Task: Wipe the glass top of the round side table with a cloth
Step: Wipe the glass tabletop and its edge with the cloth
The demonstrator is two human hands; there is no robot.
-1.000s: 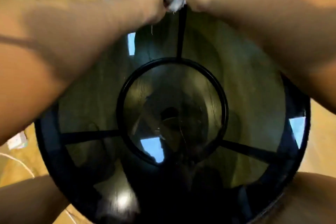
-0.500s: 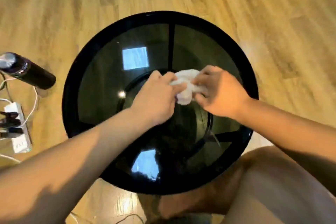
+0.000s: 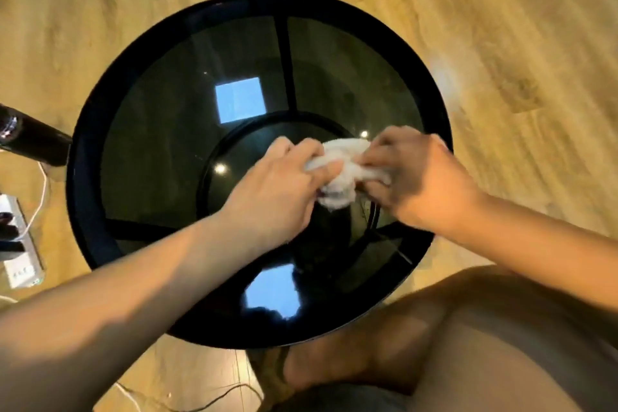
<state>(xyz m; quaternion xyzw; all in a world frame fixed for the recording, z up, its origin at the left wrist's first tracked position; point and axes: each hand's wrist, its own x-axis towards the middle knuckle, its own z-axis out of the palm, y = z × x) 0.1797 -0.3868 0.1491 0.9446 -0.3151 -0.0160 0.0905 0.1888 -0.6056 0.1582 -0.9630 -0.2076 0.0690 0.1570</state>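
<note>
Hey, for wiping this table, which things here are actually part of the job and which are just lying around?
Part of the job:
white cloth, pinched between left hand and right hand
glass top of the round side table

Just lying about:
dark cylinder, left of the table
power strip
white cable

You've got one view only: head cam, wide-angle, aimed steeply down from above and slightly fwd. It sits close: the round side table (image 3: 83,177) fills mid-frame, your forearms (image 3: 133,294) come in from the btm edge, your knee (image 3: 485,328) sits btm right. Wood floor (image 3: 501,43) rings the table and runs to the frame edges.
</note>
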